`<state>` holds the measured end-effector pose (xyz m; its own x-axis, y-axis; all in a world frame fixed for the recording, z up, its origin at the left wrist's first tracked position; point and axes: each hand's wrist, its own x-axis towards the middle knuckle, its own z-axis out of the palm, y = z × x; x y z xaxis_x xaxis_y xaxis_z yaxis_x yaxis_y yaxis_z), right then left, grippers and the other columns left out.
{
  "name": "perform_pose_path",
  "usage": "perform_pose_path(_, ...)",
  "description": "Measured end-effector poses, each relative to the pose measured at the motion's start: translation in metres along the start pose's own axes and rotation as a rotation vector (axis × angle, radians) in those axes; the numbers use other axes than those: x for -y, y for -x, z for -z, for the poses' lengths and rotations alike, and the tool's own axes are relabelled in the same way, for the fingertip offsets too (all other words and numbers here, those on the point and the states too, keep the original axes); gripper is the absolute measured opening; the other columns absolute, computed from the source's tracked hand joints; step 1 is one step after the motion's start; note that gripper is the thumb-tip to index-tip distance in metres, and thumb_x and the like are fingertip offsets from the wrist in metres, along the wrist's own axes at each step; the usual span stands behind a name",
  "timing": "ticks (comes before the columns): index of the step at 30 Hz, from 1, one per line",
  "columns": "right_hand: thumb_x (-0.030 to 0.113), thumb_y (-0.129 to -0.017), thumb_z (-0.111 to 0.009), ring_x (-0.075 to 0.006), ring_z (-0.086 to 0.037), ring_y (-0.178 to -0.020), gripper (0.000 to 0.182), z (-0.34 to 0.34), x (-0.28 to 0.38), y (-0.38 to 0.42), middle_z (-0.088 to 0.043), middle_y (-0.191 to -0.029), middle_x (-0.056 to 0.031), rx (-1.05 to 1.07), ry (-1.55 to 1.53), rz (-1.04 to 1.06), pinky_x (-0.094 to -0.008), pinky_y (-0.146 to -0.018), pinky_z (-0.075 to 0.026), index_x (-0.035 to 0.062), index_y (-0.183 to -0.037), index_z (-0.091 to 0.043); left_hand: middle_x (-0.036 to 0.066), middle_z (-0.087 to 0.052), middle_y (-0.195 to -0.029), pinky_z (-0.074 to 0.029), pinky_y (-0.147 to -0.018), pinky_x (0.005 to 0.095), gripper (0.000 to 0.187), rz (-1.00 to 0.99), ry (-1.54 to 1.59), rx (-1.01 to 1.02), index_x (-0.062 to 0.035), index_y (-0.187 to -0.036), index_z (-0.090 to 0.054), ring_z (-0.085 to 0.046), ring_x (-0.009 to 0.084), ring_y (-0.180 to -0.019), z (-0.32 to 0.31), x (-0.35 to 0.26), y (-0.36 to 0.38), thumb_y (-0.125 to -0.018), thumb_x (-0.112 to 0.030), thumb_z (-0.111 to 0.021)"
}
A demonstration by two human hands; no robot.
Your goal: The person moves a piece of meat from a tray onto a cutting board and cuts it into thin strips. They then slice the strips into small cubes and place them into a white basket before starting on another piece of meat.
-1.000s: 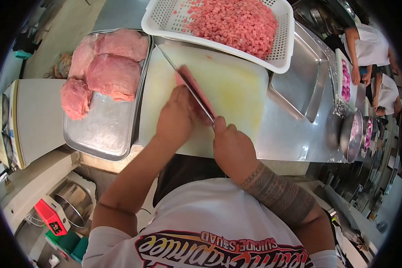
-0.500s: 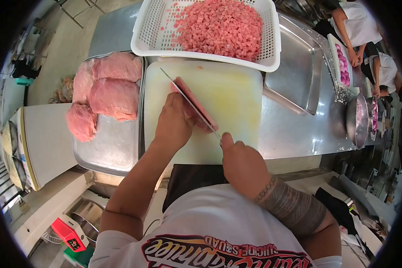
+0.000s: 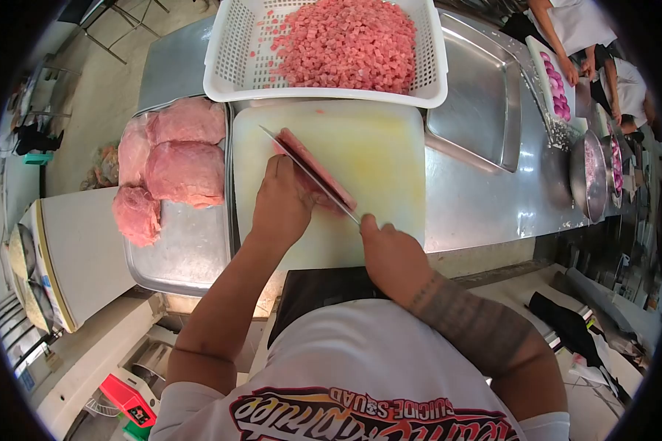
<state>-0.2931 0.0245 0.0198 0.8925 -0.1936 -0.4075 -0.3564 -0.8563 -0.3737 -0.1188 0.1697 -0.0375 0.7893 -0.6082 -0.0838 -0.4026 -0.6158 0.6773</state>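
On the white cutting board (image 3: 390, 162), a long slab of raw meat (image 3: 322, 163) lies at a slant. My right hand (image 3: 394, 253) is wrapped round the handle of a knife (image 3: 307, 169), whose long blade runs along the slab, pointing up and left. Beside the blade, my left hand (image 3: 281, 202) has its fingers curled on the meat; the fingertips are partly hidden. Several large raw meat pieces (image 3: 185, 173) rest on a metal tray (image 3: 180, 257) left of the board.
Behind the board stands a white perforated basket (image 3: 232, 62) of diced meat (image 3: 349, 48). A shallow metal pan (image 3: 474, 95) lies to the right. Farther right, other people work by purple onions (image 3: 555, 87) and a metal bowl (image 3: 585, 176). A red scale (image 3: 127, 400) stands lower left.
The view has shifted slightly. Both hands, the knife and the meat keep nearly the same placement on the board; the blade still lies along the slab.
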Motion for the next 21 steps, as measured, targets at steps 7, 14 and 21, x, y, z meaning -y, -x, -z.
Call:
perform_pose_path(7,0.007,-0.095,-0.057,-0.0409,-0.074,-0.076,0.020,-0.023,-0.008,-0.018,-0.070,-0.083,-0.0228,-0.056,0.001,0.030,-0.0508,-0.065,-0.060,0.0008,-0.113,-0.052,0.021,-0.062,-0.122,-0.053,-0.098,0.0494,0.063,-0.007,-0.009,-0.032,0.0031,-0.124,-0.056,-0.062,0.0422,-0.117,0.001,0.002,0.001,-0.077,-0.017,-0.092)
perform_pose_path(14,0.009,-0.094,-0.060,-0.0447,-0.072,-0.080,0.021,0.005,-0.049,0.018,-0.070,-0.086,-0.0244,0.021,-0.115,-0.044,-0.0557,-0.070,-0.057,0.0012,-0.110,-0.050,0.021,-0.065,-0.127,-0.053,-0.101,0.0472,0.062,-0.123,0.017,-0.165,0.0032,-0.126,-0.060,-0.064,0.0396,-0.120,-0.010,0.017,0.012,-0.079,-0.023,-0.092)
perform_pose_path(21,0.007,-0.092,-0.064,-0.0430,-0.072,-0.076,0.030,0.029,-0.031,0.057,-0.070,-0.085,-0.0222,-0.180,-0.177,-0.103,-0.0526,-0.067,-0.058,0.0011,-0.119,-0.051,0.021,-0.063,-0.125,-0.054,-0.098,0.0490,0.052,-0.127,-0.031,-0.098,0.0023,-0.125,-0.060,-0.063,0.0424,-0.117,-0.007,0.027,0.011,-0.086,-0.020,-0.085)
